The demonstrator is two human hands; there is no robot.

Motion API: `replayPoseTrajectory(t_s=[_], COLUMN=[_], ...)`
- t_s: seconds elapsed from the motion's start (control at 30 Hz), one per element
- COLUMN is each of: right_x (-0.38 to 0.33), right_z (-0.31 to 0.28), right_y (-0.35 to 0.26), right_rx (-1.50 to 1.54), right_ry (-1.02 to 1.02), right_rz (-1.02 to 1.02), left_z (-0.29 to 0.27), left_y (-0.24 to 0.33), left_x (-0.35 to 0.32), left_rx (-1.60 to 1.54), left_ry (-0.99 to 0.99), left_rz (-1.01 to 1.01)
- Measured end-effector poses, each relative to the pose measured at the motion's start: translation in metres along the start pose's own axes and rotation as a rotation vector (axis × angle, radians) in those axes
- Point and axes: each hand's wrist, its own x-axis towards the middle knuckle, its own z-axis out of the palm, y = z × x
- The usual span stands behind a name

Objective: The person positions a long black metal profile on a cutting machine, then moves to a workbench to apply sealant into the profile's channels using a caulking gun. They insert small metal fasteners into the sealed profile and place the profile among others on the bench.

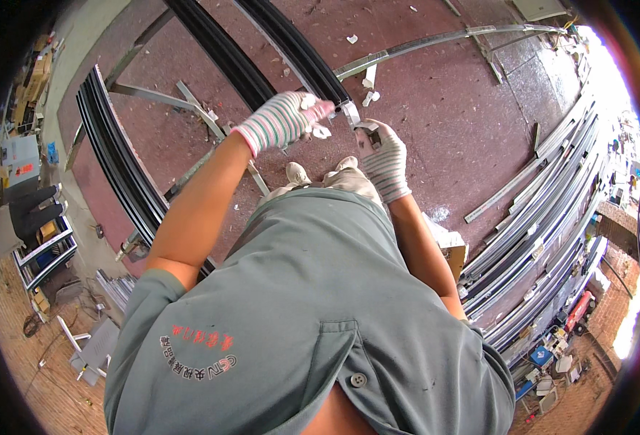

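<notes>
Two long dark profiles run away from me, and the right one (298, 54) ends just ahead of my hands. A pale, shiny short piece (352, 114) sits at that end. My left hand (273, 125), in a striped glove with bare fingertips, has its fingers stretched toward the end, slightly blurred; I see nothing clearly held. To the right, my right hand (385, 163), gloved alike, pinches a small grey piece (368, 127) close to the pale one. Whether the two pieces touch is unclear. The other dark profile (222, 51) lies to the left.
More dark profiles (121, 159) rest on a metal frame (153, 96) at left. Many long profiles (545, 196) are stacked at right. A metal bar (421, 47) crosses ahead. White scraps (371, 96) dot the reddish floor (436, 123). A carton (454, 257) stands by my right arm.
</notes>
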Motion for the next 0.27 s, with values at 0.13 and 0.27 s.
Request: replayPoseTrajectory(t_s=[0.13, 0.27], right_x=[0.012, 0.022], right_z=[0.004, 0.01], right_y=[0.022, 0.031], right_rx=[-0.209, -0.285], right_ry=[-0.024, -0.081], right_rz=[-0.091, -0.115], left_z=[-0.029, -0.045], left_y=[0.006, 0.012], left_x=[0.028, 0.048], left_rx=[0.51, 0.71], left_ry=[0.267, 0.281], left_rz=[0.087, 0.012])
